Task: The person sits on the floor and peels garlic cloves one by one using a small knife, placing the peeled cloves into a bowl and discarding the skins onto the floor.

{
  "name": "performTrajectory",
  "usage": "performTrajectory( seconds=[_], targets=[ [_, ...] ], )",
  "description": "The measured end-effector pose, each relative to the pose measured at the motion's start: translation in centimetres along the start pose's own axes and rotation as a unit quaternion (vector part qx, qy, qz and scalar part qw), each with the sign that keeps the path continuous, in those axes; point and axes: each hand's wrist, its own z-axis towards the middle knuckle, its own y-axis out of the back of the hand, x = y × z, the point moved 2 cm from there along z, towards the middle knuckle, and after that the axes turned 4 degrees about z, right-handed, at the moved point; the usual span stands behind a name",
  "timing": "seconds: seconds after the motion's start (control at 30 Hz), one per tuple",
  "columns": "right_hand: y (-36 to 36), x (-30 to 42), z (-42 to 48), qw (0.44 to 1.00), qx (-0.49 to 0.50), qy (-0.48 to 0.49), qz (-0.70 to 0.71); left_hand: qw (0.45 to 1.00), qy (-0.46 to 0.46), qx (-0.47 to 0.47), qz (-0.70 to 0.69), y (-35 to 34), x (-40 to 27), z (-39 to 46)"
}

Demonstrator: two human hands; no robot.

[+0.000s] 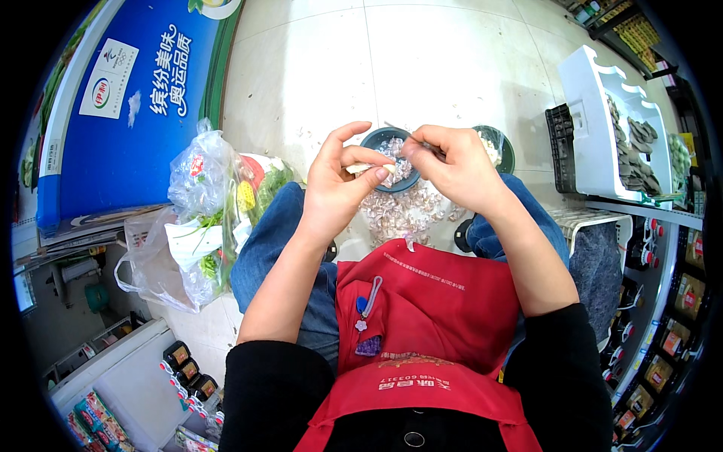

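Observation:
My left hand pinches a pale peeled garlic clove between thumb and fingers; another pale piece shows by the palm. In my right hand is a thin, dark metal tool, probably a small knife, its handle mostly hidden by the fingers. Its tip points up and left, apart from the clove. Under both hands stands a blue-green basin with papery garlic skins in it. To the right, partly behind my right hand, a dark green basin holds peeled cloves in a clear plastic bag.
Loose garlic skins litter the floor between my knees. Plastic bags of vegetables sit at left beside a blue freezer cabinet. A white foam box stands right, above shelves of bottles. A red apron covers my lap.

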Motion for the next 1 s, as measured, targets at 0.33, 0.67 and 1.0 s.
performTrajectory(
  seconds=[0.33,0.67,1.0],
  targets=[
    [-1.6,-0.6,-0.1,1.0,0.01,0.021,0.007,0.971,0.129,0.039,-0.195,0.5,2.8,0.6],
    [10.5,-9.0,1.2,0.909,-0.052,-0.156,-0.382,0.945,0.208,0.068,-0.243,-0.7,3.0,0.6],
    [2.9,-2.6,0.9,0.989,0.073,-0.098,0.084,0.962,0.062,0.108,-0.244,-1.1,2.1,0.1]
  ],
)
